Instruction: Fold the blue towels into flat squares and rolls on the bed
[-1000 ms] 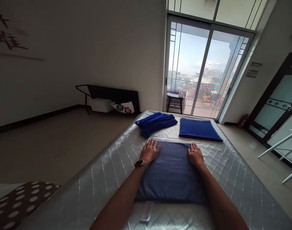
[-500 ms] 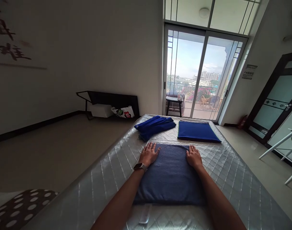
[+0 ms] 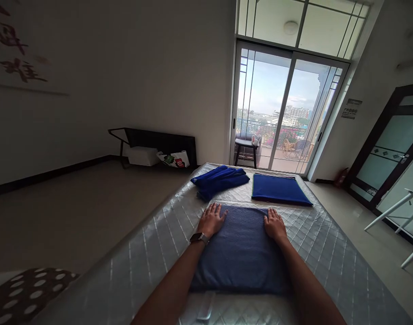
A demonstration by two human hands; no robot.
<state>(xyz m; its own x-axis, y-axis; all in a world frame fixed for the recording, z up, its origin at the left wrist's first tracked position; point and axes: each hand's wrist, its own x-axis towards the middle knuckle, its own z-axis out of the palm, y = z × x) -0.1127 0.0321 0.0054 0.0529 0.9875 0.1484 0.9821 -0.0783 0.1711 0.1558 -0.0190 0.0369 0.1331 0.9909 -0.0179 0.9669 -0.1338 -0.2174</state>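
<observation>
A folded greyish-blue cloth point(image 3: 242, 253), perhaps a towel, lies flat on the quilted silver mattress point(image 3: 152, 257) in front of me. My left hand point(image 3: 211, 220), with a watch on the wrist, rests flat on its far left corner. On the far right corner lies my right hand point(image 3: 274, 223), fingers stretched out. Beyond the left hand is a rumpled bright blue cloth point(image 3: 220, 180). A neatly folded blue cloth point(image 3: 281, 189) with a green edge lies beyond the right hand.
A brown polka-dot fabric point(image 3: 30, 289) is at the lower left. Against the wall stands a black rack point(image 3: 162, 137) with a white box point(image 3: 142, 156) and a bag point(image 3: 175, 159). White furniture legs point(image 3: 389, 212) stand at right. A sliding glass door point(image 3: 260, 104) is behind the mattress.
The camera view has tilted slightly, so the scene sits a little lower. Both hands stay flat on the far corners of the greyish-blue cloth, and the cloths have not visibly moved.
</observation>
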